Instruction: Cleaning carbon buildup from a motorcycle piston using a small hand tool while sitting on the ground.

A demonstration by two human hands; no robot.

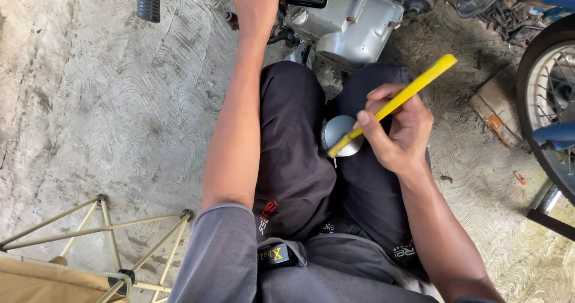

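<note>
Concrete floor behind slim yellow brush handle.

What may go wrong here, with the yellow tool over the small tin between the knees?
1. The small round tin sits between the knees, not on the ground; a leg shift may tip it.
2. The right hand grips the yellow-handled tool at mid-handle, tip over the tin; drips may land on the dark trousers.
3. The left hand is stretched out to the engine, so nothing steadies the tin.
</note>
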